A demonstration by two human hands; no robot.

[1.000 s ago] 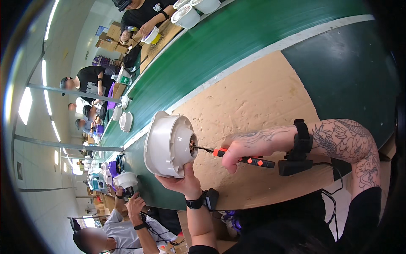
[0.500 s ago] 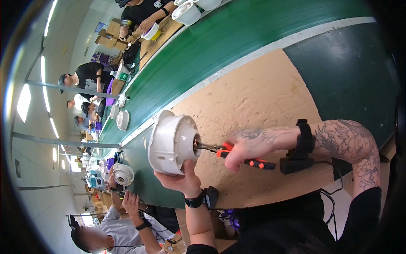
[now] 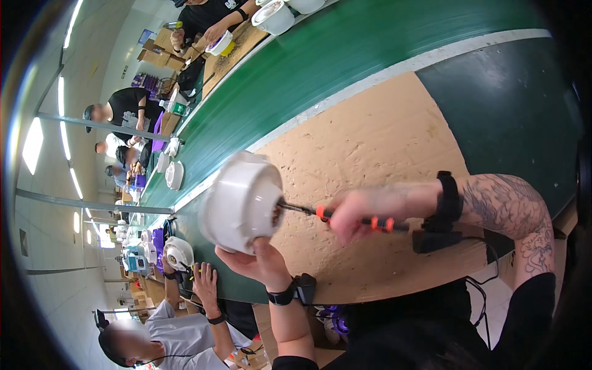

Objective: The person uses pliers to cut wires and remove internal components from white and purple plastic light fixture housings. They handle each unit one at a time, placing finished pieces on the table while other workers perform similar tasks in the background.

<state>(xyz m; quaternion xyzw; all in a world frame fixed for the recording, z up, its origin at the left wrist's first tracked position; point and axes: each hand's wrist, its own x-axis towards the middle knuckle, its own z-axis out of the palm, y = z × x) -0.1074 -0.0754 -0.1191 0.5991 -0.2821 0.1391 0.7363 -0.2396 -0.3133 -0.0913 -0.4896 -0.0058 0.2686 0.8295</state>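
My left hand (image 3: 256, 262) grips a white, bowl-shaped plastic housing (image 3: 237, 200) from below, fingers wrapped round its lower side. The housing is tilted, with its narrower end and round opening facing right. In my right hand (image 3: 354, 216) is a pair of long-nosed pliers (image 3: 302, 209) with black and orange handles. Their dark jaws reach to the opening of the housing, where something brownish shows; the tips are hidden inside. Motion blurs the right hand and the housing somewhat.
A brown cardboard sheet (image 3: 370, 142) covers much of the dark green table (image 3: 499, 98). Beyond runs a green conveyor belt (image 3: 345, 74) with white housings (image 3: 174, 176) on it. At left, a co-worker (image 3: 179, 333) handles another white housing (image 3: 179, 253). More people work across the belt.
The housing and my left hand have shifted left and slightly tilted. The pliers have moved a little left with it, jaws still at the opening. The co-worker's near hand has shifted.
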